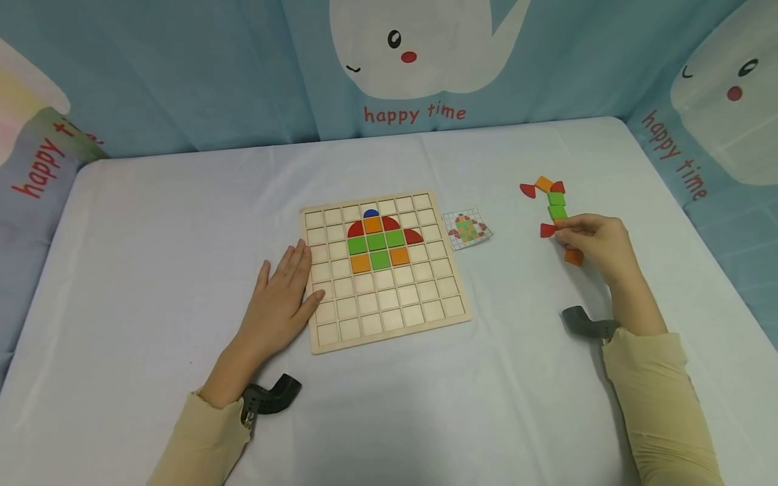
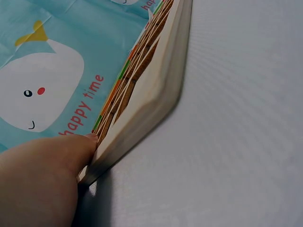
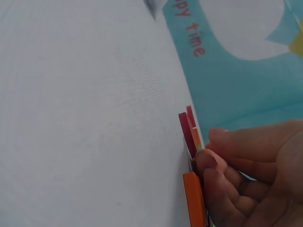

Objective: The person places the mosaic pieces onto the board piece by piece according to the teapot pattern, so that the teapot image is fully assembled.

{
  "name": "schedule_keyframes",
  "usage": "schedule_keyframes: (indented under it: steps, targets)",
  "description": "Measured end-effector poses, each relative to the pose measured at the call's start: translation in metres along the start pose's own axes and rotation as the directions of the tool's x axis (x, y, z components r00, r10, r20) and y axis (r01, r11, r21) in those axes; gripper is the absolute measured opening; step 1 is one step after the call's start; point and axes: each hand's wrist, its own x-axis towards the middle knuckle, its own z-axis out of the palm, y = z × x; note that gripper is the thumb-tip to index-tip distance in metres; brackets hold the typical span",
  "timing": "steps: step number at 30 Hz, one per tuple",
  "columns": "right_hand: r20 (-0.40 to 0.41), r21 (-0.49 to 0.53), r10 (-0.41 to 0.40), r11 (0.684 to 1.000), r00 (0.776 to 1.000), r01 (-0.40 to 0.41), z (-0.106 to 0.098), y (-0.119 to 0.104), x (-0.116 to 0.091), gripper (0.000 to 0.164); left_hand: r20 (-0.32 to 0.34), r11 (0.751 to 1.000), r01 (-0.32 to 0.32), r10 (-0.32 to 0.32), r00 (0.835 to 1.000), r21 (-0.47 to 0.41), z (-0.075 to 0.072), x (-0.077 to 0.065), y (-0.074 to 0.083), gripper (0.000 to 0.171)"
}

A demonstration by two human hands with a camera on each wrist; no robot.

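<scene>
Blue curtains (image 1: 243, 74) printed with white whales surround a white-covered table (image 1: 152, 270) in the head view. Near the middle lies a wooden grid board (image 1: 387, 298) with coloured pieces (image 1: 377, 241) in its upper part; a small picture card (image 1: 467, 229) lies just right of it. The left hand (image 1: 276, 297) lies with fingers extended along the board's left edge. Off to the right, the right hand (image 1: 598, 250) pinches a red piece (image 1: 547, 231) between curled fingers, with green pieces (image 1: 556, 199) and an orange piece (image 1: 573, 257) beside it.

Left wrist: the thumb (image 2: 83, 146) rests on the board's rim.

Right wrist: bent fingertips meet at the red piece, the orange piece nearer the camera.
</scene>
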Motion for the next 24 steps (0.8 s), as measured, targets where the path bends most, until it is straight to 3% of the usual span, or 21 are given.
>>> schedule_keyframes:
  steps: [13,24]
  targets:
    - [0.017,-0.194,-0.035,0.980,0.999,0.038,0.0066,-0.0002,0.0031,0.033,-0.001,1.000,-0.002,0.002,1.000,-0.005,0.0004,-0.0004,-0.0005,0.071]
    - [0.037,-0.172,-0.116,0.978,0.993,0.121,0.0088,-0.0012,0.0028,0.033,-0.002,1.000,-0.001,0.001,1.000,-0.009,0.0007,-0.0009,-0.0012,0.071]
